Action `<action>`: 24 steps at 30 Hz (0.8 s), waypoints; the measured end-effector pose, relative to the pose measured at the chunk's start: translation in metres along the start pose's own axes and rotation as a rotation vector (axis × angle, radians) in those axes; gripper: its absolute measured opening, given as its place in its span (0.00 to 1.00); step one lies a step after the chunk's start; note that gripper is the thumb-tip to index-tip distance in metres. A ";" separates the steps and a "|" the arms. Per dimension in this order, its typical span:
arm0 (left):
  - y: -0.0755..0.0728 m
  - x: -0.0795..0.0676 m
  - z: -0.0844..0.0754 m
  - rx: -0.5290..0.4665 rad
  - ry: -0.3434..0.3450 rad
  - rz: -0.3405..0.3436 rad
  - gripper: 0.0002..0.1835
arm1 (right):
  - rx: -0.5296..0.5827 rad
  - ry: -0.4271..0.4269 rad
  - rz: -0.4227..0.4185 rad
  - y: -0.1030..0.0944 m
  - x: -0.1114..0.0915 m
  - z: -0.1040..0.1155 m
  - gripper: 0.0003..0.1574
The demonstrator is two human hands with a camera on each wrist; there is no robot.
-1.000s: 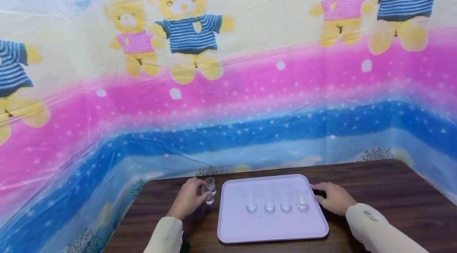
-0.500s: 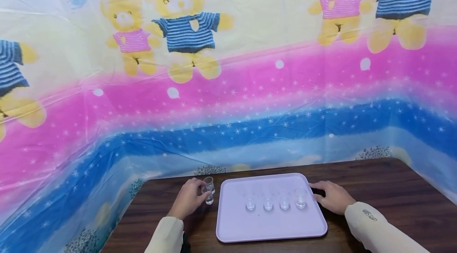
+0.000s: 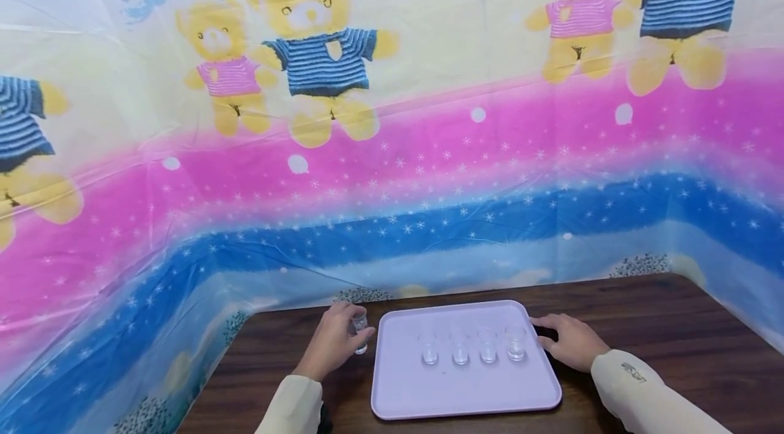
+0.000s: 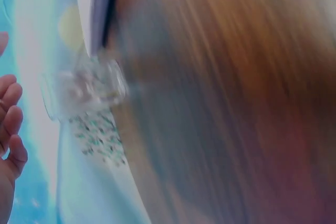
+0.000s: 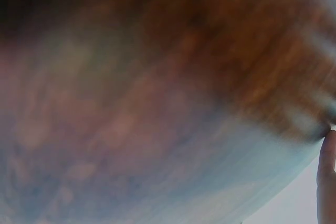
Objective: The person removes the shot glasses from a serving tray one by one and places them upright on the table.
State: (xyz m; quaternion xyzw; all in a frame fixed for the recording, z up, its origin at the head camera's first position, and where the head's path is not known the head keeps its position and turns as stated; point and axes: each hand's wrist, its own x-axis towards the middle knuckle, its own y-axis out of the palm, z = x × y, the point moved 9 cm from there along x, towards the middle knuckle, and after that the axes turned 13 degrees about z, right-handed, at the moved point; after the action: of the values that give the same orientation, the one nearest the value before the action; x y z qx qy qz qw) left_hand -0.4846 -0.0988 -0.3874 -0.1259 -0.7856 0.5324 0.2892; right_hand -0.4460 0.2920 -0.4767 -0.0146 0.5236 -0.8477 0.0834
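Observation:
My left hand (image 3: 333, 340) is at the pair of small clear shot glasses (image 3: 361, 349) left of the tray, thumb and forefinger overlapping them in the head view. In the left wrist view, the fingertips (image 4: 11, 121) are bent, with a visible gap between them and the blurred clear glass (image 4: 86, 92). My right hand (image 3: 572, 340) rests beside the right edge of the pale lilac tray (image 3: 465, 393), fingers reaching to its rim. On the tray, several shot glasses (image 3: 461, 356) stand in a row, clear liquid in their bottoms. One right finger (image 5: 327, 156) shows in the right wrist view.
The dark wood table (image 3: 649, 311) carries everything. Behind it hangs a printed cloth (image 3: 429, 148) with teddy bears, close along the table's back and left edges. The right wrist view is mostly blurred.
My left hand has shifted slightly right, so its thumb now reaches past the front glass. That glass stays at its place. The right hand and tray keep their places.

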 end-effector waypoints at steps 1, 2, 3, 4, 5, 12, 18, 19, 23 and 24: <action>0.001 0.001 -0.005 -0.006 0.020 0.003 0.17 | -0.001 0.000 0.000 0.000 0.000 0.000 0.28; 0.002 0.002 -0.010 -0.010 0.033 0.010 0.17 | 0.000 0.001 0.000 0.000 0.000 -0.001 0.27; 0.003 0.004 -0.014 -0.009 0.047 0.017 0.17 | 0.000 0.001 -0.001 0.000 0.000 -0.001 0.27; 0.005 0.005 -0.018 -0.008 0.054 0.027 0.17 | -0.001 0.002 0.000 0.000 0.000 -0.002 0.27; 0.007 0.006 -0.021 -0.012 0.058 0.039 0.17 | -0.001 0.004 0.000 0.000 0.000 -0.002 0.27; 0.023 0.012 -0.040 -0.037 0.096 0.102 0.20 | 0.003 0.006 0.002 0.002 0.001 -0.003 0.28; 0.041 0.020 -0.059 -0.091 0.171 0.164 0.22 | 0.004 0.001 0.015 0.003 0.001 -0.004 0.28; 0.044 0.021 -0.062 -0.095 0.177 0.177 0.22 | 0.003 0.002 0.015 0.004 0.002 -0.005 0.28; 0.054 0.028 -0.072 -0.103 0.180 0.230 0.22 | -0.001 0.003 0.013 0.004 0.003 -0.005 0.29; 0.056 0.028 -0.074 -0.106 0.181 0.239 0.21 | 0.000 0.000 0.014 0.004 0.003 -0.004 0.29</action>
State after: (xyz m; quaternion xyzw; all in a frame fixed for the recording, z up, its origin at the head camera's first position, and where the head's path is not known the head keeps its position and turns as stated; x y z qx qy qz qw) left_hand -0.4701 -0.0057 -0.4095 -0.2812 -0.7626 0.5074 0.2864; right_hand -0.4487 0.2937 -0.4819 -0.0108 0.5237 -0.8471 0.0893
